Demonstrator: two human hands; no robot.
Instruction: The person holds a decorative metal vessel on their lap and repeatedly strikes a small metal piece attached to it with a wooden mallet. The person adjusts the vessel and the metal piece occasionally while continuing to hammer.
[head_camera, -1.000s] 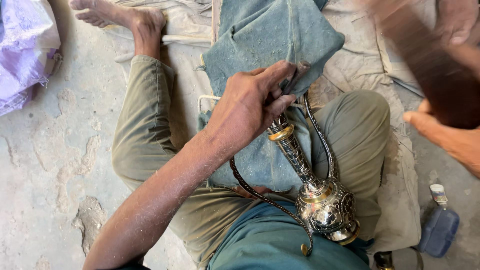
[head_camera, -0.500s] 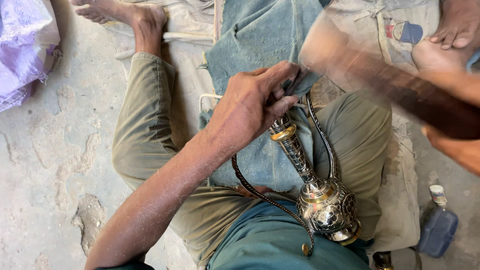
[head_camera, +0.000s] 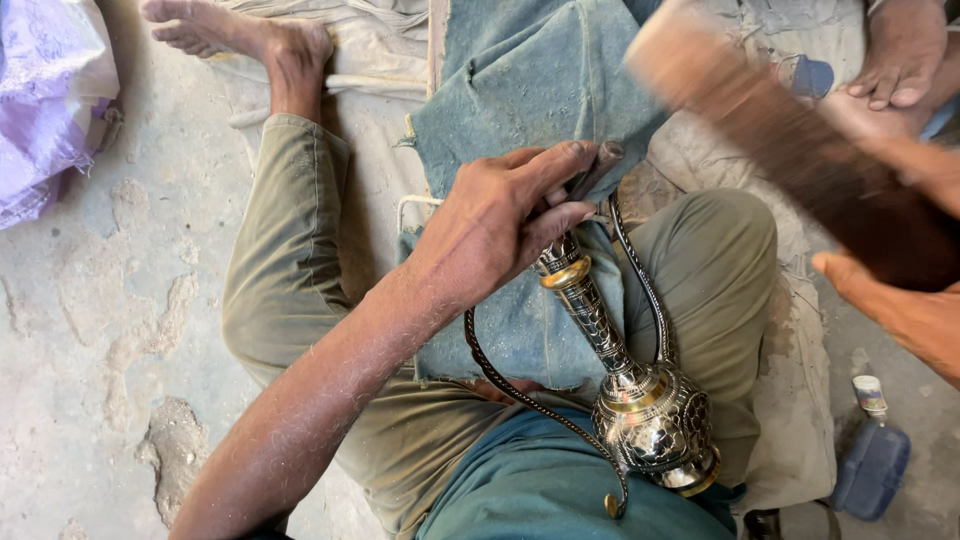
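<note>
We're seated on the floor. Our left hand (head_camera: 490, 225) is clamped round the neck of an engraved silver-and-brass long-necked jug (head_camera: 640, 400), lying across our lap on a blue-grey cloth pad (head_camera: 530, 80), prob. to steady it for striking. Our right hand (head_camera: 900, 310) grips a brown wooden mallet (head_camera: 800, 160), motion-blurred, near the right edge. Hand partly cut off; a thin dark tool (head_camera: 598, 165) under the left fingers is unclear.
</note>
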